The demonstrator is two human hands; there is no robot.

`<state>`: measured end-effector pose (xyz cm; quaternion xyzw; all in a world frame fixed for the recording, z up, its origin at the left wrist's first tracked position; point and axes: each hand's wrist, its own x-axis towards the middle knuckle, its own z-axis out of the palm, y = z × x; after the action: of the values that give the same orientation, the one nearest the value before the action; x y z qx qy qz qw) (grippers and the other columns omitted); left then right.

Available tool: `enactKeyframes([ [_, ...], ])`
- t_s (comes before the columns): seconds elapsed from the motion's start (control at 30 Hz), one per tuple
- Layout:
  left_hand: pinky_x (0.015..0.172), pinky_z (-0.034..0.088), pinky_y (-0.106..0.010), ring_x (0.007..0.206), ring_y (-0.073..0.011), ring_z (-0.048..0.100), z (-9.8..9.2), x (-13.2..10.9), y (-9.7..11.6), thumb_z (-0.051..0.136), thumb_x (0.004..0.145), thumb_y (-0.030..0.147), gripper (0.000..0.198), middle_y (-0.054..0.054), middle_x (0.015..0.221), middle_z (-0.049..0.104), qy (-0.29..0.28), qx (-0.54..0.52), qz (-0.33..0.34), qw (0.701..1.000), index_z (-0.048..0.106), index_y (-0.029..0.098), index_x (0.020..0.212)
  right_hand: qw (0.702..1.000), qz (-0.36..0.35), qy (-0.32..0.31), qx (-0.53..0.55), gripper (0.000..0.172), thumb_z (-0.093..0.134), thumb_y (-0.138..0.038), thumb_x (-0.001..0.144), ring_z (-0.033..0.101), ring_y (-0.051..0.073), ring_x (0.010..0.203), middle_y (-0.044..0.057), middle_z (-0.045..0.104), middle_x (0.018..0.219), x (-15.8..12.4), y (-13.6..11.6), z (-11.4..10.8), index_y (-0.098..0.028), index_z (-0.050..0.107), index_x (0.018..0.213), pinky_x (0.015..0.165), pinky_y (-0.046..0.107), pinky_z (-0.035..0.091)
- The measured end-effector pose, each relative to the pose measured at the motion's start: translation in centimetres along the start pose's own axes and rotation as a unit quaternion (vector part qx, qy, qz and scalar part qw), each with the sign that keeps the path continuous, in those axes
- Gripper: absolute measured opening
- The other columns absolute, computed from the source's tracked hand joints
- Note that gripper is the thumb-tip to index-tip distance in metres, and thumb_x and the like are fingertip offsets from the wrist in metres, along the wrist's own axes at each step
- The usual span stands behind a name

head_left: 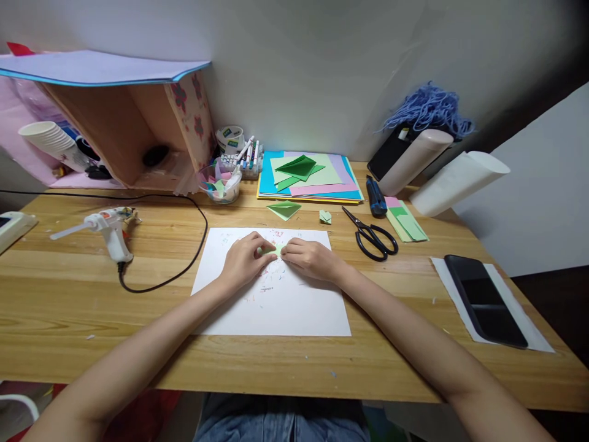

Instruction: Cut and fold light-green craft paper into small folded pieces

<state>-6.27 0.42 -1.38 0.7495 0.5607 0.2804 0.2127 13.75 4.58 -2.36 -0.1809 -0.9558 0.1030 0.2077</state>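
Note:
Over a white sheet of paper (276, 310) marked with coloured scribbles, both hands meet around a small piece of light green paper (278, 249). Thumb and fingers of my left hand (246, 258) pinch its left side. My right hand (310, 258) is closed on its right side, fingertips near the left ones. Most of the green piece is hidden by the fingers, so its folds cannot be made out. Just beyond the sheet lie a folded light green paper triangle (284, 210) and a small folded green paper piece (325, 217).
Black-handled scissors (370, 234) and a blue utility knife (377, 197) lie to the right, near a phone (485, 301). At left, a hot glue gun (110, 230) trails its cord. Stacked coloured paper (308, 191) and a bowl of scraps (221, 187) stand behind.

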Motion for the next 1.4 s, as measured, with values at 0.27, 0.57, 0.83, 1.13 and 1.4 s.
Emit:
enactKeyframes([
  [0.27, 0.061, 0.039, -0.026, 0.064, -0.0120, 0.050, -0.2, -0.1, -0.1, 0.058, 0.076, 0.038, 0.024, -0.001, 0.084, 0.056, -0.013, 0.013, 0.018, 1.000, 0.064, 0.023, 0.094, 0.995, 0.055, 0.061, 0.048, 0.018, 0.045, -0.017, 0.086, 0.055, 0.018, 0.085, 0.007, 0.063, 0.088, -0.2, -0.4, 0.2, -0.019, 0.057, 0.099, 0.072, 0.032, 0.045],
  [0.57, 0.076, 0.035, -0.033, 0.078, -0.0161, 0.053, -0.3, -0.3, 0.5, 0.039, 0.088, 0.030, 0.025, -0.004, 0.090, 0.060, -0.017, 0.198, 0.166, 0.966, 0.062, 0.024, 0.098, 0.994, 0.065, 0.085, 0.004, 0.015, 0.042, -0.017, 0.086, 0.053, 0.018, 0.081, 0.008, 0.060, 0.083, 0.5, -0.8, 0.6, -0.018, 0.058, 0.086, 0.069, 0.030, 0.044],
  [0.83, 0.070, 0.038, -0.028, 0.070, -0.0136, 0.050, -0.1, -0.7, 1.3, 0.042, 0.086, 0.025, 0.029, -0.002, 0.069, 0.057, -0.015, 0.023, 0.082, 0.996, 0.057, 0.017, 0.063, 0.951, 0.170, 0.134, 0.220, 0.012, 0.051, -0.026, 0.084, 0.054, 0.014, 0.070, 0.003, 0.060, 0.074, 0.8, -1.6, 0.1, -0.018, 0.057, 0.078, 0.065, 0.027, 0.043],
  [1.13, 0.050, 0.035, -0.022, 0.052, -0.0100, 0.045, 0.3, -0.9, 1.2, 0.048, 0.081, 0.039, 0.031, 0.001, 0.056, 0.056, -0.042, -0.207, -0.089, 0.973, 0.067, 0.015, 0.074, 0.893, 0.269, 0.133, 0.336, 0.018, 0.054, -0.028, 0.081, 0.051, 0.012, 0.063, 0.000, 0.059, 0.067, 0.9, -1.8, 0.5, -0.016, 0.058, 0.069, 0.059, 0.023, 0.039],
  [1.4, 0.046, 0.038, -0.020, 0.058, -0.0123, 0.054, 0.1, -0.4, 0.6, 0.059, 0.071, 0.043, 0.037, -0.007, 0.078, 0.068, -0.004, -0.327, -0.173, 0.929, 0.070, 0.014, 0.090, 0.847, 0.267, 0.134, 0.441, 0.016, 0.053, -0.026, 0.081, 0.059, 0.016, 0.081, 0.004, 0.064, 0.086, 0.9, -1.5, 0.5, -0.018, 0.064, 0.088, 0.071, 0.027, 0.045],
])
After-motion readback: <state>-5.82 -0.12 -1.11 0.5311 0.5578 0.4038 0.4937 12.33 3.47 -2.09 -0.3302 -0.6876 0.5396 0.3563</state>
